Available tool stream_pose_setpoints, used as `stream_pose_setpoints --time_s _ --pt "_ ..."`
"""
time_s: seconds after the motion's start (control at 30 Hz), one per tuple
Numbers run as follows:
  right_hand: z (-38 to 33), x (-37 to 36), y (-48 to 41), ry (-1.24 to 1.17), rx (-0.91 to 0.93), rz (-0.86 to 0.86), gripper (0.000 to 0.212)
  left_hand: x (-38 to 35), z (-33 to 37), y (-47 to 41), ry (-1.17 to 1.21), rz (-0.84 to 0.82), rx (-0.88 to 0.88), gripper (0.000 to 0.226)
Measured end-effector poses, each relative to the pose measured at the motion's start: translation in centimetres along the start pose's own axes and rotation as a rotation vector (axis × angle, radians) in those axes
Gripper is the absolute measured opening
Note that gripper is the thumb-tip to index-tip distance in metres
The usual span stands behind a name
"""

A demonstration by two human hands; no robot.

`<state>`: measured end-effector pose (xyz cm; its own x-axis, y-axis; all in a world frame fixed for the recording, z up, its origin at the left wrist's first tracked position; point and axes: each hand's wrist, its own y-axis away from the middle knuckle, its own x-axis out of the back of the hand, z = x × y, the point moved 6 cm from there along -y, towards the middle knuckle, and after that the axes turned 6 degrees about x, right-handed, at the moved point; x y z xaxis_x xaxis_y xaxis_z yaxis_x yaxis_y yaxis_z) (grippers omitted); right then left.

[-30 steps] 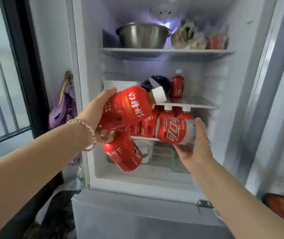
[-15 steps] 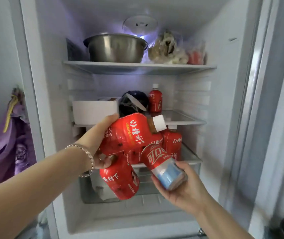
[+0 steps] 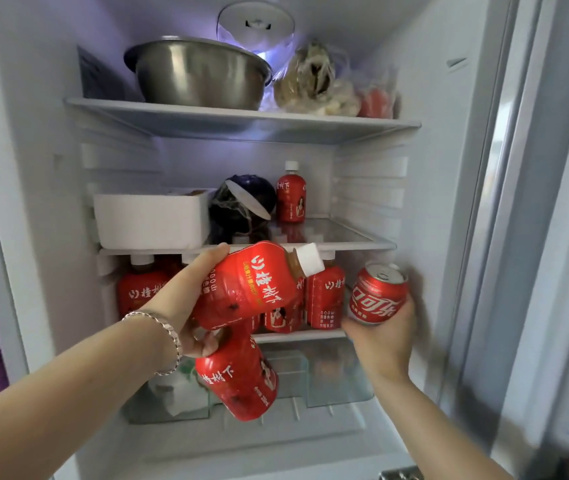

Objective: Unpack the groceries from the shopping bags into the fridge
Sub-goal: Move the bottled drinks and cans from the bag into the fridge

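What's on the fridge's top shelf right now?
On the top shelf: a steel bowl, a bag of food, a small bag with something red. Behind the bowl is hidden.

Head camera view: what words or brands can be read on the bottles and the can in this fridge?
"山楂树下": upper bottle, gripped by the left hand.
"楂树下": lower bottle, same hand; its start is hidden.
"可口可乐": can in the right hand, slightly blurred.
Small print on every label: too small to read.
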<state>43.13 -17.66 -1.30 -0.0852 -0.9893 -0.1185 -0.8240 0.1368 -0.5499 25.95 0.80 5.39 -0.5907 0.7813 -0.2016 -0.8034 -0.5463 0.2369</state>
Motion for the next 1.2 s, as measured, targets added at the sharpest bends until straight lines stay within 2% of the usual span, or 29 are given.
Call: stream_pose_setpoints --time_s 0.07,0.2,0.3,0.43,0.6,0.73,0.97,1.07,1.13,1.2 --pt "1.1 -0.5 -0.4 0.173 -0.006 -0.011 0.084 0.3 0.2 -0.4 0.017 0.038 -0.03 0.046" --pt "2.5 -1.6 -0.7 0.275 0.062 -0.052 0.095 0.0 0.3 -1.5 0.015 0.041 -0.048 0.033" --pt "2.6 -1.5 -1.3 0.313 0.108 0.026 0.089 -0.2 0.3 -1.5 0.017 0.043 -0.046 0.032" --pt "2.6 -2.0 -1.1 0.464 0.162 0.042 0.079 -0.6 0.6 -1.7 0.02 0.068 -0.04 0.032" --pt "3.1 -1.9 -0.6 0.594 0.193 0.041 0.082 -1.3 0.7 -2.2 0.023 0.084 -0.03 0.032" --pt "3.2 -1.7 -1.0 0.55 0.132 -0.054 0.082 -1.9 0.6 -2.3 0.018 0.052 -0.037 0.035" --pt "3.1 -1.7 -1.4 0.629 0.104 -0.176 0.083 -2.1 0.0 -2.5 0.019 0.071 -0.015 0.032" --pt "3.1 -1.3 -1.1 0.572 0.058 -0.179 0.089 -2.2 -0.2 -2.5 0.011 0.054 -0.032 0.032" --pt "1.9 -0.8 -0.2 0.454 0.142 -0.113 0.089 -2.2 -0.2 -2.6 0.025 0.051 -0.042 0.032" --pt "-0.6 -1.3 1.4 0.157 0.369 -0.169 0.071 -2.0 0.0 -2.9 0.046 0.044 -0.06 0.03"
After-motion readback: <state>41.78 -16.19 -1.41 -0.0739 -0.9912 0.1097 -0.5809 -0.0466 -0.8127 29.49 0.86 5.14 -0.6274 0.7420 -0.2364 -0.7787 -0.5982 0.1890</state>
